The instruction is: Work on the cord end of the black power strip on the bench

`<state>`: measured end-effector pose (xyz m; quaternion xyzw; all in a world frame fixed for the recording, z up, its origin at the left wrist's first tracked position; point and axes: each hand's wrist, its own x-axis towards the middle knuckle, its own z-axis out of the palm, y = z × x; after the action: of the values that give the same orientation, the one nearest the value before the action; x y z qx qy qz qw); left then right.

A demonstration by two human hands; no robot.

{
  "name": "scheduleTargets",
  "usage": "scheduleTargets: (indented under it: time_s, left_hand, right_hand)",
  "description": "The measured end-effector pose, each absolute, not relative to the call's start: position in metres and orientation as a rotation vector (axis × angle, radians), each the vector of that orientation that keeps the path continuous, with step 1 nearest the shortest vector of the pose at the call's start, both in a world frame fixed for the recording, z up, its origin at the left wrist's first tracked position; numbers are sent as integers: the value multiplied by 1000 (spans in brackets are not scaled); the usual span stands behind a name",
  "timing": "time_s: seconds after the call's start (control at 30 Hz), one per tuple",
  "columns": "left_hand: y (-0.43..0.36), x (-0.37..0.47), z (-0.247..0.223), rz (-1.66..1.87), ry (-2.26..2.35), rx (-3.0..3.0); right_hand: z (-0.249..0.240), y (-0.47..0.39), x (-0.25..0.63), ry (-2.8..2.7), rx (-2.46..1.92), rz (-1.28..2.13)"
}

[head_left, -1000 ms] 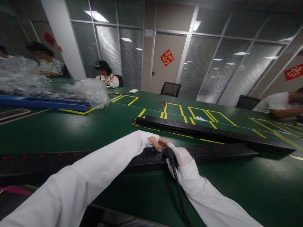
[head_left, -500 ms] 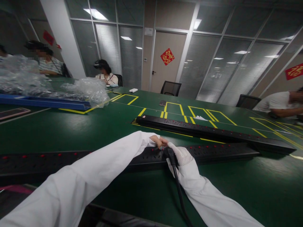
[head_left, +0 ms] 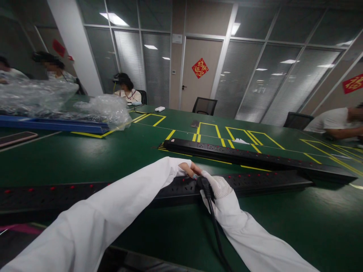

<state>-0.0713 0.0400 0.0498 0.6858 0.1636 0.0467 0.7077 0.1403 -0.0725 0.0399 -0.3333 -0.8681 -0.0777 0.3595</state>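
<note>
A long black power strip (head_left: 176,189) with several sockets and red dots lies across the near part of the table. My right hand (head_left: 219,187), in a white glove, is closed around a black plug (head_left: 202,183) at the strip's sockets. From the plug a black cable (head_left: 217,234) hangs down towards me. Bare-fingered, my left hand (head_left: 188,169) grips the strip's far edge just left of the plug, its thumb close to the plug and its fingertips near my right fingers. The plug's pins and the socket beneath are hidden.
A second black power strip (head_left: 241,155) lies behind the first on the green table (head_left: 119,158), among yellow tape lines. Clear plastic wrap (head_left: 104,107) and a blue rail (head_left: 56,124) are at the left, beside a phone (head_left: 17,138). Several people sit around the table.
Both hands stay at the plug and power strip, with only a slight shift of the left thumb towards the plug. Two people at the far left have changed posture a little.
</note>
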Motion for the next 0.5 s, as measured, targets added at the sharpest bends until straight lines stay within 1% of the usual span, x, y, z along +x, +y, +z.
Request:
scheduleTargets:
  time_s: [0.17, 0.5]
  left_hand:
    - [39, -69, 48, 119, 355, 1522]
    - [33, -65, 45, 108, 384, 1573]
  right_hand:
    - [43, -77, 138, -2243, -952, -132]
    - [38, -71, 142, -2258, -861, -156]
